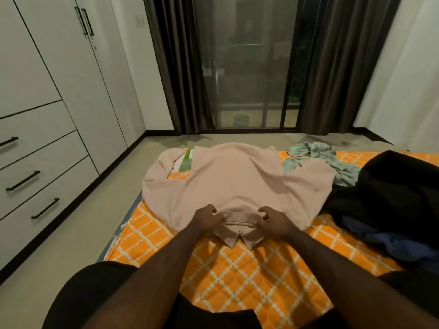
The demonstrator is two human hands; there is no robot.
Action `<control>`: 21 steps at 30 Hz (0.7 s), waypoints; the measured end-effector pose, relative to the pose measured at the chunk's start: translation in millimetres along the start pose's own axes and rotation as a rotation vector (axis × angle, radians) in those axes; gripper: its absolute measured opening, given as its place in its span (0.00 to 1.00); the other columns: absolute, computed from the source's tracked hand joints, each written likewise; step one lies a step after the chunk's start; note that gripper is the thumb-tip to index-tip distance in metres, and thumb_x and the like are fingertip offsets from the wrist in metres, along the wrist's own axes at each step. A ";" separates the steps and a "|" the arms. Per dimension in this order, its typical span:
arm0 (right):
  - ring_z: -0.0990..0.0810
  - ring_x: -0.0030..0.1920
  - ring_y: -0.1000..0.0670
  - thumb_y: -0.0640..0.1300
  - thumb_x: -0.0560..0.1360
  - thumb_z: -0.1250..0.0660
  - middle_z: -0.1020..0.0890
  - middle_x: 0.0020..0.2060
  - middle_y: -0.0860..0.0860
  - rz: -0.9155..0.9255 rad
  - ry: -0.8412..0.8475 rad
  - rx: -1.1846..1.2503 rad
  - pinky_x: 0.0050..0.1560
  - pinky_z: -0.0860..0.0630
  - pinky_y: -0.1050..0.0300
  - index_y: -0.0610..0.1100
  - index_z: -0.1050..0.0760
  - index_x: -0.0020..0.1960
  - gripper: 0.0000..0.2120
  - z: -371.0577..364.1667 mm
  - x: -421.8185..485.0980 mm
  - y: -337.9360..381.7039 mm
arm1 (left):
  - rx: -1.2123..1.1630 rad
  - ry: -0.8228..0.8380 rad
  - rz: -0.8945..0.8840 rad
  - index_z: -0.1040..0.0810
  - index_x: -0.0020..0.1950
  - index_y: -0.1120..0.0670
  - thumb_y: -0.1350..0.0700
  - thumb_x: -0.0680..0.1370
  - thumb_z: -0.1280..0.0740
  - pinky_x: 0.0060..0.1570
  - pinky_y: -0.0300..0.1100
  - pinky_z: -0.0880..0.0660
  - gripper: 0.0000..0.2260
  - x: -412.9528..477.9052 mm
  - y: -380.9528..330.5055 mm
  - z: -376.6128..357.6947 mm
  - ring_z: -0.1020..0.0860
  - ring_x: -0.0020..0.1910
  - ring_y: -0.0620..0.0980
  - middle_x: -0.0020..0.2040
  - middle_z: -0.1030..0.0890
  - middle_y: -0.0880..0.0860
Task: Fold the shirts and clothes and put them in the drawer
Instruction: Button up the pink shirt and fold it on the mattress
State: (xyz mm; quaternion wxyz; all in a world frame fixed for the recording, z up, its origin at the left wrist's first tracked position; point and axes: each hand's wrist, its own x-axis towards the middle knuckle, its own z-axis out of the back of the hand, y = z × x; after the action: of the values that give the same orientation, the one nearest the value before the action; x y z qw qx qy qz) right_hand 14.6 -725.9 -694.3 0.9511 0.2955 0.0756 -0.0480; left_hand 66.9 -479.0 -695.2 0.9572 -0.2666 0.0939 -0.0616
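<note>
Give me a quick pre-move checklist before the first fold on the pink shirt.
1. Pink shirt spread on the orange quilt, collar toward the person: ok.
2. Left hand grip on the collar: ok, fingers curled at its left end.
3. Right hand grip: cannot tell, fingers curled at the collar's right end, contact unclear.
4. Sleeves flat: not ok, the left one is bunched and the right overlaps the green garment.
5. Fold space on the right: not ok, dark clothes lie close.
6. Drawers open: not ok, all shut.
</note>
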 end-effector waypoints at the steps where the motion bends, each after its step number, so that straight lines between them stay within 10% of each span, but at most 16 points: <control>1: 0.21 0.63 0.44 0.53 0.79 0.30 0.20 0.65 0.43 0.015 0.012 0.001 0.59 0.26 0.56 0.45 0.33 0.76 0.30 -3.7 0.0 0.0 | -0.021 0.004 0.002 0.25 0.65 0.57 0.41 0.79 0.32 0.51 0.42 0.31 0.23 -0.7 -2.6 -6.9 0.24 0.62 0.56 0.64 0.21 0.57; 11: 0.21 0.63 0.45 0.53 0.78 0.29 0.19 0.64 0.45 0.141 0.034 -0.069 0.60 0.27 0.55 0.43 0.26 0.71 0.25 -8.4 -4.0 -6.7 | 0.097 0.017 -0.216 0.15 0.57 0.55 0.42 0.71 0.32 0.47 0.40 0.32 0.22 -11.5 -6.0 -6.1 0.20 0.54 0.54 0.54 0.16 0.55; 21: 0.22 0.64 0.48 0.44 0.77 0.32 0.19 0.64 0.54 0.318 0.036 -0.343 0.62 0.23 0.52 0.58 0.23 0.70 0.22 -4.9 -15.5 -11.4 | 0.277 0.172 -0.490 0.28 0.75 0.48 0.57 0.78 0.30 0.73 0.47 0.35 0.25 -25.5 2.5 5.7 0.31 0.73 0.50 0.75 0.29 0.49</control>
State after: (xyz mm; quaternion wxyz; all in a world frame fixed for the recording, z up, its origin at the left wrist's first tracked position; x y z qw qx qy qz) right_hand -2.8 -731.7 -701.9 0.9815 0.1383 0.0522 0.1214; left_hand 43.4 -469.8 -688.0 0.9296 -0.1419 0.0980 -0.3257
